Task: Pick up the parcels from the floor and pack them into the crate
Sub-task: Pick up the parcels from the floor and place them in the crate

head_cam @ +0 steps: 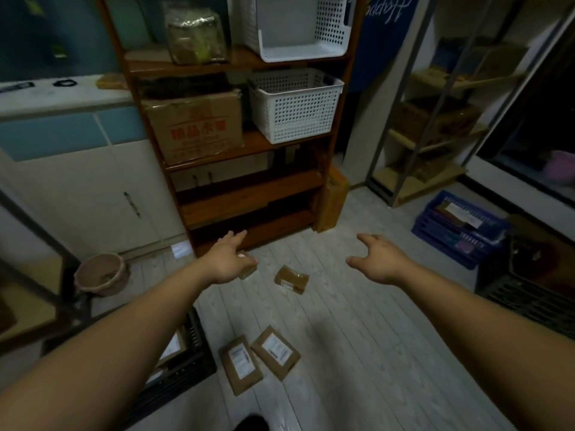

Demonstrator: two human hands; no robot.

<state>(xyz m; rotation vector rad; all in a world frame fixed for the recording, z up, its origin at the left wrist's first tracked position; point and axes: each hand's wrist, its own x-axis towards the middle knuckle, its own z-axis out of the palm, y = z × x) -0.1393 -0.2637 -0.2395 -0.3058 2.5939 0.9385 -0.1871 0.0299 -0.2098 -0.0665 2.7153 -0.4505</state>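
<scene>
The job looks part done at best: four parcels lie on the pale plank floor [357,337], not yet picked up. Two flat labelled parcels, the left one [241,365] and the right one [275,353], sit side by side at the lower centre of the frame. A crumpled brown parcel [292,279] lies mid-frame, and a small brown parcel [249,272] is half hidden just left of it. The black crate [199,353] at the lower left already has labelled packets showing inside it. The blue crate [441,234] at the right edge also holds some, so I cannot say for certain which one is meant, though the black one is nearest. Both arms are stretched forward and the hands are well apart. The left hand [228,259] has its fingers straight and loosely spread. It hangs right over the small brown parcel, in front of the foot of the wooden shelf unit [249,194], but whether it touches the parcel I cannot tell. The right hand [381,259] is slack, fingers slightly bent and spread, holding nothing above bare floor. I judge the reach for the small parcel to be the step in hand.
</scene>
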